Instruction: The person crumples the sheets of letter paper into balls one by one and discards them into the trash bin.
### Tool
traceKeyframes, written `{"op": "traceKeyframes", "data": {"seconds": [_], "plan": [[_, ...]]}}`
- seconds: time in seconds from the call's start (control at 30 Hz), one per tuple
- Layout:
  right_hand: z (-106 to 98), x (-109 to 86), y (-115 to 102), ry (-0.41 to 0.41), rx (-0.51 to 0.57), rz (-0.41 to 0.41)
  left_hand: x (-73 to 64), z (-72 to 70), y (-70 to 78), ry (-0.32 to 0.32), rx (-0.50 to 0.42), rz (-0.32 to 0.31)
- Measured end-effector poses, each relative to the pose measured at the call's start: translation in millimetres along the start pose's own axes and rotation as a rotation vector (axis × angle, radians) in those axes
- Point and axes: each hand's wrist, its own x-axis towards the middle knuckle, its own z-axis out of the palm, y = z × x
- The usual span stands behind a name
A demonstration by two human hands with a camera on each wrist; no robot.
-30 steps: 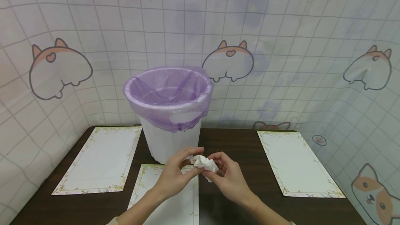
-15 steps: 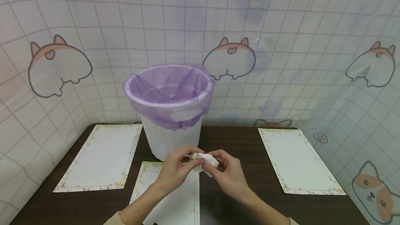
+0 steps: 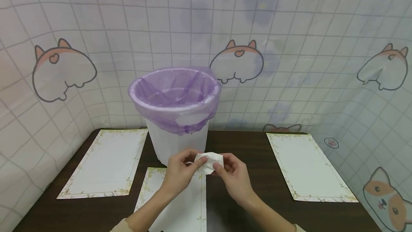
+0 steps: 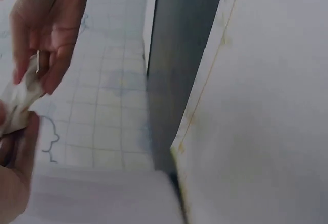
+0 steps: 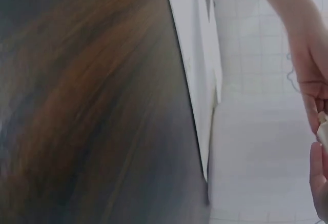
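Note:
Between the two hands, above the table, is a crumpled piece of white tissue paper [image 3: 210,162], folded into a small wad. My left hand [image 3: 180,174] pinches its left side, thumb on the near face and fingers behind. On the other side my right hand [image 3: 236,178] pinches it between thumb and curled fingers. The left wrist view shows the tissue [image 4: 23,98] held between both hands at the left edge. In the right wrist view only a bit of tissue [image 5: 323,131] shows at the right edge.
Behind the hands stands a white trash bin [image 3: 175,142] with a purple bag [image 3: 175,114] folded over its rim. Sheets of paper with floral borders lie at left [image 3: 106,164], below the hands [image 3: 180,207] and at right [image 3: 310,167] on the dark table [image 3: 238,142].
Both hands have turned and shifted the tissue between their fingers. It now shows a flatter, wider face, and the hands stand slightly farther apart. The bin and paper sheets stay put.

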Motion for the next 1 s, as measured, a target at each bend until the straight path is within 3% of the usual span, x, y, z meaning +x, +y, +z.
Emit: {"op": "traceKeyframes", "data": {"seconds": [0.13, 0.27, 0.43, 0.57, 0.7, 0.77, 0.83, 1.0], "plan": [[-3.3, 0.6, 0.7, 0.017, -0.104, -0.056, 1.0, -4.6, 3.2, -0.105, 0.138, -0.027], [-5.1, 3.2, 1.1, 0.013, -0.189, -0.152, 1.1, -2.8, 4.1, -0.142, 0.135, 0.011], [-3.9, 6.3, 2.8, 0.065, -0.338, -0.362, -1.3, 8.6, 2.1, -0.047, 0.042, 0.038], [-2.3, 7.7, 5.0, 0.122, -0.495, -0.552, -3.7, 19.3, 1.9, 0.043, -0.013, -0.019], [-1.7, 9.2, 6.6, 0.167, -0.595, -0.653, -4.6, 25.3, 2.7, 0.088, -0.048, -0.085], [-3.3, 10.5, 5.8, 0.15, -0.57, -0.626, -4.3, 25.4, 2.1, 0.095, -0.06, -0.107], [-6.1, 11.3, 4.4, 0.096, -0.472, -0.543, -4.6, 22.2, 1.5, 0.084, -0.067, -0.127], [-22.8, 12.1, 0.7, -0.169, 0.013, -0.191, -6.1, 12.1, 1.4, 0.004, -0.141, -0.159]]}}
